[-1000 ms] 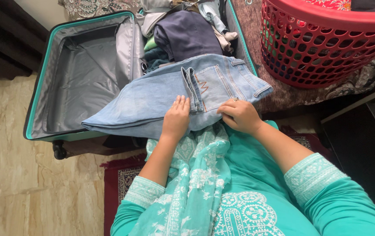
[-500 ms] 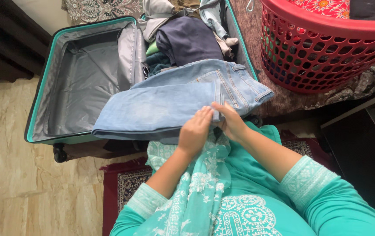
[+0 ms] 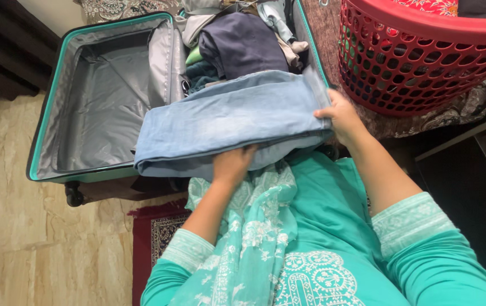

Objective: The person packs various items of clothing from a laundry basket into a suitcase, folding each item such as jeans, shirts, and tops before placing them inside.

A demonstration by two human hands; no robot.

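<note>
My left hand (image 3: pixel 233 164) grips the folded jeans (image 3: pixel 226 122) from beneath; my right hand (image 3: pixel 340 118) pinches their edge, over the suitcase (image 3: pixel 47 107).

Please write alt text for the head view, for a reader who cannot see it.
Both hands, left hand and right hand, hold folded light-blue jeans over an open teal suitcase partly packed with clothes. A red laundry basket stands at right.

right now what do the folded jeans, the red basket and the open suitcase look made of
Folded jeans: faded light-blue denim, matte, with a stitched seam at the edge.
Red basket: glossy moulded plastic, by its even lattice of holes.
Open suitcase: probably a hard teal plastic shell; inside, a grey woven lining with a slight sheen.
</note>
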